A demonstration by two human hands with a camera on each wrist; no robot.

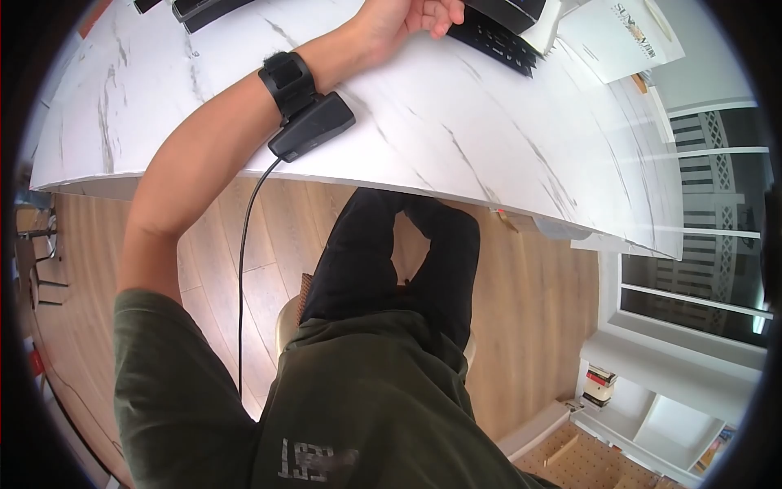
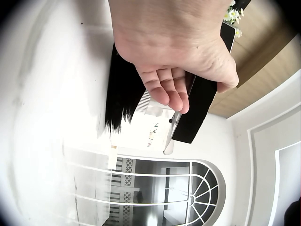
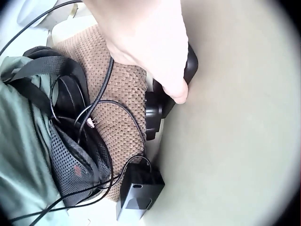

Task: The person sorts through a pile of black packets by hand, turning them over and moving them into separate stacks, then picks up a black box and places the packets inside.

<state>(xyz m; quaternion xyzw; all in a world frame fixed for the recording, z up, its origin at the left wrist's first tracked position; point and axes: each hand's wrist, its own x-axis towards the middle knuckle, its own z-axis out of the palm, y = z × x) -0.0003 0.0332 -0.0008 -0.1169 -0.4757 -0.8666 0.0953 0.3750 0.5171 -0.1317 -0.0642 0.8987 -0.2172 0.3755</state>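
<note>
From the head view I see my left grip (image 1: pixel 399 28) at the top of the frame, over a white, grey-veined marble-look tabletop (image 1: pixel 529 122), its fingers loosely bent. A glossy black box (image 1: pixel 505 10) stands just right of it at the upper edge, with a flat black piece with cut-outs (image 1: pixel 497 49) below. A white printed bag (image 1: pixel 615 37) stands at upper right. A black wrist camera (image 1: pixel 318 126) is strapped to the forearm.

In the left wrist view I see the thumb and loosely bent fingers overlapping the black box, right of centre; I make out nothing pinched, and contact is unclear.

In the right wrist view my right grip (image 3: pixel 150 42) lies at upper centre against a black moulded object (image 3: pixel 155 113); the fingers are hidden, so I can't tell whether they close on it. A brown woven cushion (image 3: pixel 124 125) fills the middle, a black mesh pouch (image 3: pixel 73 155) lies left, and a small black cabled box (image 3: pixel 141 186) sits at lower centre.
</note>
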